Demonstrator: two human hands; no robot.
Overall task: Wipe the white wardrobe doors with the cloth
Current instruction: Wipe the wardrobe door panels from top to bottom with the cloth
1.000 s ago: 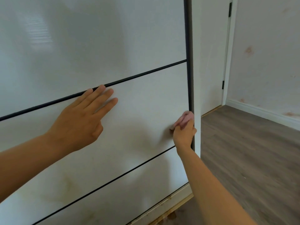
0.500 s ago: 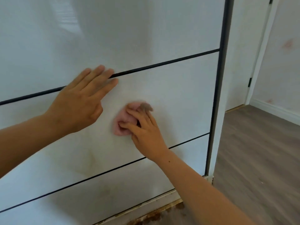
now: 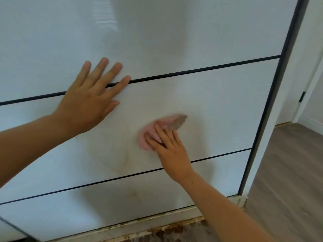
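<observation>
head: cloth [image 3: 164,122] under right grip [image 3: 172,151]

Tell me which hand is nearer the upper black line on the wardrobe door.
Left. The left hand lies flat across the upper black line. The right hand is below it, on the middle panel, pressing the pink cloth.

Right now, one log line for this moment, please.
left hand: flat on door | right hand: presses cloth on door | stain: beside cloth
</observation>
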